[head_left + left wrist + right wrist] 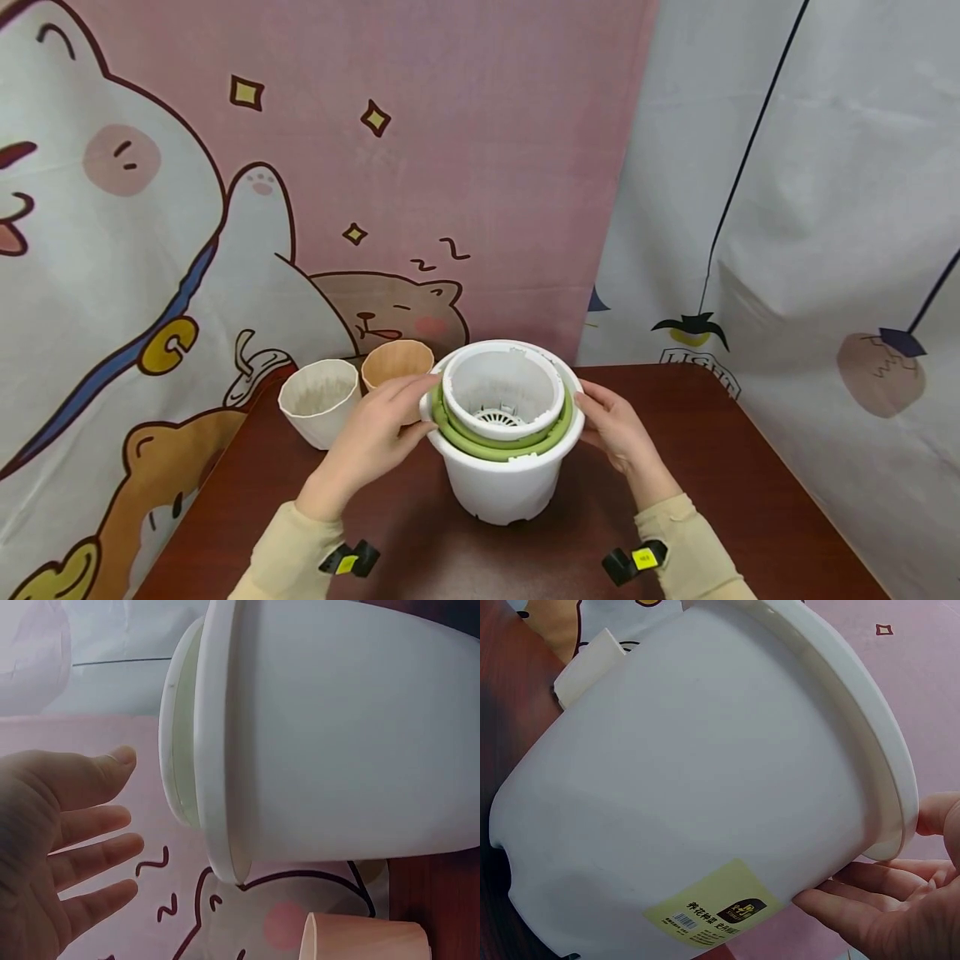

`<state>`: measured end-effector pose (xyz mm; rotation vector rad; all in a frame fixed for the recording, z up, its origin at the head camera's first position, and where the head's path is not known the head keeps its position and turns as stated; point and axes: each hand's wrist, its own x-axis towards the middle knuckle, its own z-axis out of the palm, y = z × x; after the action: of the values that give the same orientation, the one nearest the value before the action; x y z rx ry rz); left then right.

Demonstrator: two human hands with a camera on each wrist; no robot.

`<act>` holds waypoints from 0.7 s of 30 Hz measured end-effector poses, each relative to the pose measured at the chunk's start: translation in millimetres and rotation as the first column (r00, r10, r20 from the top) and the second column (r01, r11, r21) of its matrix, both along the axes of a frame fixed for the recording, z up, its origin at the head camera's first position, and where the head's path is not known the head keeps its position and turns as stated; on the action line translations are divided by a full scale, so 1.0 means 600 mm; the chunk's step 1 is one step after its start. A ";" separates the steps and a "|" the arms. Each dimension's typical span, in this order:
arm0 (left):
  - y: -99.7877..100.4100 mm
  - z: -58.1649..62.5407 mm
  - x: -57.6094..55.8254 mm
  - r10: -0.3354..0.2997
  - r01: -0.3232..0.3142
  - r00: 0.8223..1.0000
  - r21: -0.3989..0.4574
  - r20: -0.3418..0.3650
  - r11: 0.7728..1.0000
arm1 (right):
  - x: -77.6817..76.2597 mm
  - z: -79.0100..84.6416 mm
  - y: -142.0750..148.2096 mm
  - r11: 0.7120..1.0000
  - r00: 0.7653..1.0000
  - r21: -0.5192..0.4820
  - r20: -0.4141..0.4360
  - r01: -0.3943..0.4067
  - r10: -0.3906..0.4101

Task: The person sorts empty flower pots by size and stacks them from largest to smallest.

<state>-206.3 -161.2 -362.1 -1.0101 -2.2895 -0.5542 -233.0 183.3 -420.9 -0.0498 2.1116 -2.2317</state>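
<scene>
A large white flowerpot [502,492] stands upright in the middle of the table, with a green pot [491,452] nested inside it and a smaller white pot [504,379] with a slotted bottom innermost. My right hand [617,425] holds the big pot's rim at the right, thumb on the rim's edge and fingers beneath it, as the right wrist view shows. My left hand [381,427] is by the rim on the left; in the left wrist view its spread fingers [97,855] are apart from the pot. A yellow-green label [712,904] is stuck to the pot's side.
Behind my left hand stand a cream faceted pot [322,417] and an orange-tan pot [397,360], side by side. The dark red-brown table [720,500] meets a printed cloth backdrop [510,167] at its back and sides.
</scene>
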 end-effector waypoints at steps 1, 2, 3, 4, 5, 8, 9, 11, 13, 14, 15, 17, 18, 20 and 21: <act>-0.003 -0.001 0.000 0.003 -0.003 1.000 0.012 0.006 1.000 | 0.000 0.000 0.000 1.000 1.000 0.002 0.000 0.000 0.000; -0.006 -0.002 0.000 0.006 -0.006 1.000 0.022 0.015 1.000 | 0.000 0.000 0.000 1.000 1.000 0.005 0.000 0.000 0.000; -0.008 -0.004 0.000 0.010 -0.010 1.000 0.030 0.021 0.999 | 0.000 0.000 0.001 1.000 1.000 0.007 0.001 0.002 -0.002; -0.011 -0.005 0.000 0.016 -0.017 0.999 0.036 0.028 0.999 | 0.000 0.000 0.001 1.000 1.000 0.009 0.002 0.003 -0.003; -0.014 -0.007 0.000 0.024 -0.026 0.999 0.038 0.032 0.999 | 0.000 0.000 0.001 1.000 1.000 0.010 0.003 0.004 -0.004; -0.022 -0.012 0.002 0.051 -0.054 0.997 0.046 0.054 0.998 | 0.000 0.000 0.001 1.000 1.000 0.009 0.006 0.005 -0.005; -0.024 -0.014 0.002 0.061 -0.064 0.996 0.048 0.059 0.997 | 0.001 0.000 0.001 1.000 1.000 0.008 0.006 0.006 -0.006; -0.030 -0.019 0.002 0.084 -0.088 0.994 0.049 0.068 0.995 | 0.001 0.001 0.001 1.000 1.000 0.009 0.007 0.005 -0.005; -0.036 -0.023 0.003 0.112 -0.116 0.991 0.052 0.075 0.992 | 0.002 0.001 0.001 1.000 1.000 0.014 0.006 0.002 -0.002; -0.039 -0.026 0.003 0.125 -0.129 0.989 0.053 0.082 0.990 | 0.003 0.001 0.001 1.000 1.000 0.017 0.005 0.001 -0.001; -0.042 -0.029 0.003 0.139 -0.144 0.987 0.055 0.085 0.988 | 0.003 0.002 0.001 1.000 1.000 0.018 0.006 0.001 -0.002; -0.049 -0.035 0.002 0.167 -0.172 0.982 0.061 0.088 0.983 | 0.003 0.002 0.000 1.000 1.000 0.019 0.008 0.002 -0.002; -0.052 -0.037 0.001 0.178 -0.185 0.979 0.064 0.096 0.981 | 0.003 0.003 0.000 1.000 1.000 0.017 0.009 0.004 -0.004; -0.059 -0.043 0.000 0.202 -0.210 0.973 0.068 0.113 0.975 | 0.003 0.003 0.000 1.000 1.000 0.013 0.012 0.009 -0.009; -0.062 -0.046 -0.001 0.213 -0.222 0.970 0.070 0.120 0.973 | 0.003 0.003 -0.001 1.000 1.000 0.011 0.014 0.011 -0.011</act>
<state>-206.6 -198.3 -390.0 -0.6925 -2.4148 -0.6207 -231.2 182.8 -418.9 -0.0216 2.1222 -2.2201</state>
